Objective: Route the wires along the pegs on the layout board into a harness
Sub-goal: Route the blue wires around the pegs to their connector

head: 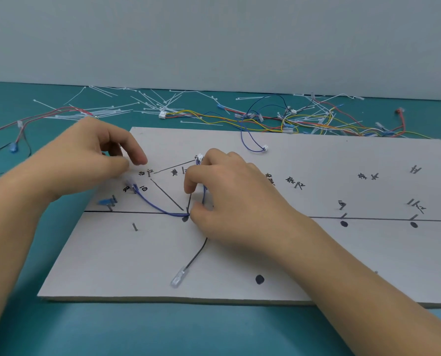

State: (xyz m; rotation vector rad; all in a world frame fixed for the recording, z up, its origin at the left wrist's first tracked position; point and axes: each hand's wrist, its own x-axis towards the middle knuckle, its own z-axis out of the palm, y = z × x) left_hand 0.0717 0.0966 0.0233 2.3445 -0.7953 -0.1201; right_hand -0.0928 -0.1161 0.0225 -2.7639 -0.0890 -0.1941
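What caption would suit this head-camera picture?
Left hand and right hand route a blue wire past pegs on the layout board.

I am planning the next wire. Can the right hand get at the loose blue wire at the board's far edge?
Probably yes: only bare layout board lies between the right hand and the loose blue wire. But this hand pinches the routed blue wire, which it must release.

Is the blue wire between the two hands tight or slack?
Slack: the blue wire curves from the left hand to the right hand, not a straight line.
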